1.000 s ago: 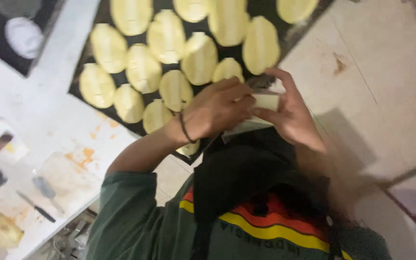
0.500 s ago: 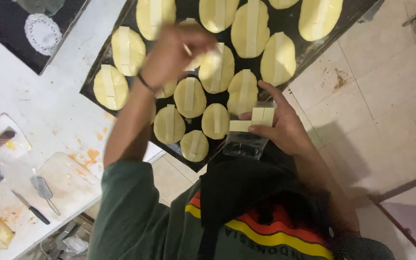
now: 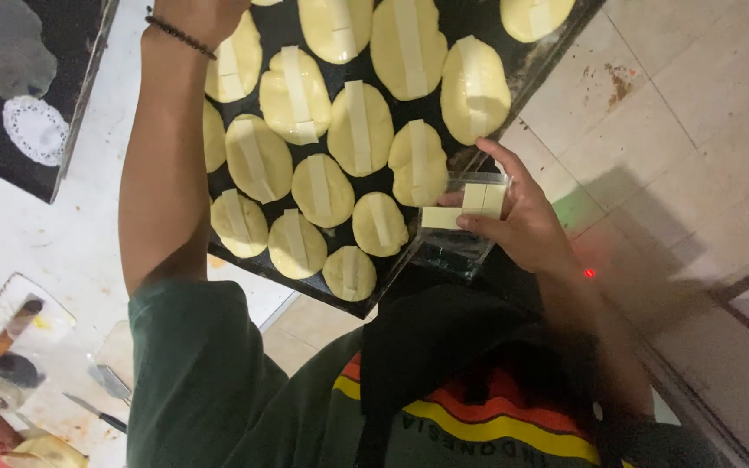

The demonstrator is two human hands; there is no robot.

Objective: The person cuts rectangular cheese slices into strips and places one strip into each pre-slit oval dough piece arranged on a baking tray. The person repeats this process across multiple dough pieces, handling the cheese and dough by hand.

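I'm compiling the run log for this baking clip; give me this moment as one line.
left hand: over dough ovals, top of tray | right hand: holds clear container of pale strips | dough: strips laid lengthwise

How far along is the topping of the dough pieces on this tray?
Nearly every dough oval visible on the dark tray already carries a pale strip. The left hand reaches to the far rows; the right hand holds a clear container with remaining strips. Farther rows run out of view.

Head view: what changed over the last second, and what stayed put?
The left hand left the clear box and reached out over the dough ovals on the black tray. The right hand went on holding the box and pale strips.
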